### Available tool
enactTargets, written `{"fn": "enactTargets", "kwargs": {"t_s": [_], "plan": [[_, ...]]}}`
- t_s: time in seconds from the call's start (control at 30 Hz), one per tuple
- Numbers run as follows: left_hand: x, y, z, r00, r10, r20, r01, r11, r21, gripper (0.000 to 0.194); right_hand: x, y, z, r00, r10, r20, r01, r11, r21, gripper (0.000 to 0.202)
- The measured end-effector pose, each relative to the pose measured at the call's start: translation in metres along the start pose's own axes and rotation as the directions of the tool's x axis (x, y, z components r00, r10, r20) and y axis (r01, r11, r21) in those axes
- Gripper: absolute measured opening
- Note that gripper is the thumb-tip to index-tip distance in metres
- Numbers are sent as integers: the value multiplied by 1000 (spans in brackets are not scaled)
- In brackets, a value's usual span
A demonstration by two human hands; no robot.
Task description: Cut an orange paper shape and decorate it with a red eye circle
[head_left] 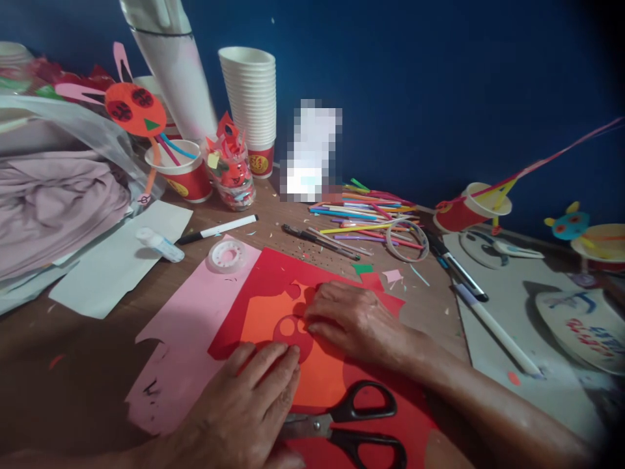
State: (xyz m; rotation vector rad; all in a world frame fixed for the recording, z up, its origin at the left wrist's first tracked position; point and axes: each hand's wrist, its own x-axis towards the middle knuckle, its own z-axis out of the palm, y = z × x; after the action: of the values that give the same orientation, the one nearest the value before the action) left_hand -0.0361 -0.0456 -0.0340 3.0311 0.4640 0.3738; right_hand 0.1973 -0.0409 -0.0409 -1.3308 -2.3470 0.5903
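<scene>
A round red paper cutout [306, 343] with small orange circles [291, 326] on it lies on a sheet of orange paper [319, 384]. My left hand [249, 391] lies with fingers stretched out, their tips at the cutout's near left edge. From the right, my right hand [351, 319] has its fingers bent and drawn together on the cutout's right edge; its fingertips are partly hidden. Black-handled scissors [336, 422] lie just right of my left hand, their blades partly hidden by it. Red paper [244, 296] is underneath the orange sheet.
Pink paper [190, 339] and a tape roll [227, 255] lie at left. Behind are pens [322, 242], colourful sticks [366, 212], a tape ring [407, 241] and stacked paper cups [249, 98]. Markers [498, 329] rest on grey card at right. A paper-face puppet [137, 107] stands in a cup.
</scene>
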Motion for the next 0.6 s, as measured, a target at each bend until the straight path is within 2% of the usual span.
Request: {"fn": "enactTargets", "kwargs": {"t_s": [0.37, 0.47, 0.6], "plan": [[6, -1, -4, 997, -72, 34, 76, 983, -165, 34, -1, -4, 2, 997, 26, 70, -26, 1000, 1, 12], [9, -2, -6, 997, -82, 15, 83, 981, -178, 29, -1, -6, 0, 995, 57, 83, -58, 998, 11, 15], [12, -3, -6, 996, -76, -44, 68, 985, -160, 34, 0, -8, 0, 992, 85, 97, -86, 996, 6, 17]]}}
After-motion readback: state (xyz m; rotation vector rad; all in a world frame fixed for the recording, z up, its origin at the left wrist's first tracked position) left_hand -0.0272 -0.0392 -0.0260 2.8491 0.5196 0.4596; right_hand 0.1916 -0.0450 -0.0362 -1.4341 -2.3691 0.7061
